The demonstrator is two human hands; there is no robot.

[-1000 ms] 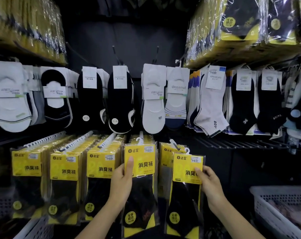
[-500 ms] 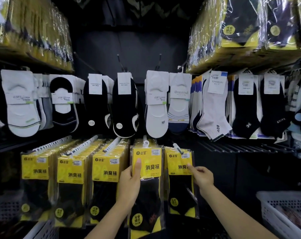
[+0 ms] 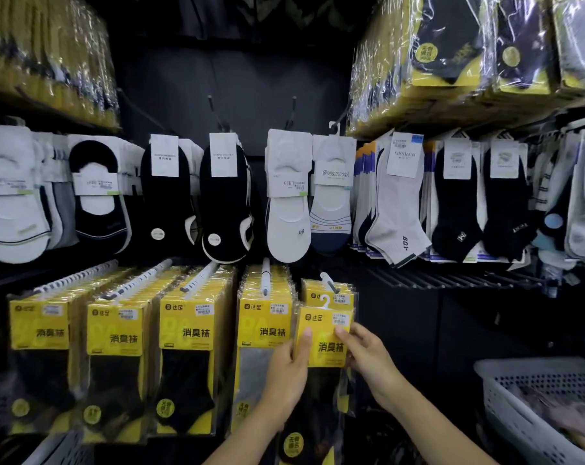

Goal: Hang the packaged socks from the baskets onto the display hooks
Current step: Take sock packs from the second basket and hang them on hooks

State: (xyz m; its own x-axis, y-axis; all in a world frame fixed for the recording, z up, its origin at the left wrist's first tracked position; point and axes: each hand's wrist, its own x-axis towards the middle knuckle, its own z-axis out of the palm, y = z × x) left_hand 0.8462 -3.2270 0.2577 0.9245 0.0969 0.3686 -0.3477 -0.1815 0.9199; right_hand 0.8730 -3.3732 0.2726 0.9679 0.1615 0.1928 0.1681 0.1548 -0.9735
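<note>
One pack (image 3: 325, 333) between left hand (image 3: 286, 374), right hand (image 3: 368, 360)

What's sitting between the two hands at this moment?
In the head view, one yellow-carded, clear-wrapped sock pack: the left hand holds its left edge, the right hand its right edge.

Basket (image 3: 532, 404) right — pkts (image 3: 197, 330) left.

back wall (image 3: 237, 78): flat black panel, deep in shadow | upper shelf (image 3: 66, 115), left: dark edge slanting in toward the corner | wire rack (image 3: 452, 280), right: black bars running level, dark lower panel (image 3: 468, 330) just beneath | light: dim in the middle recess, brighter at both top corners
</note>
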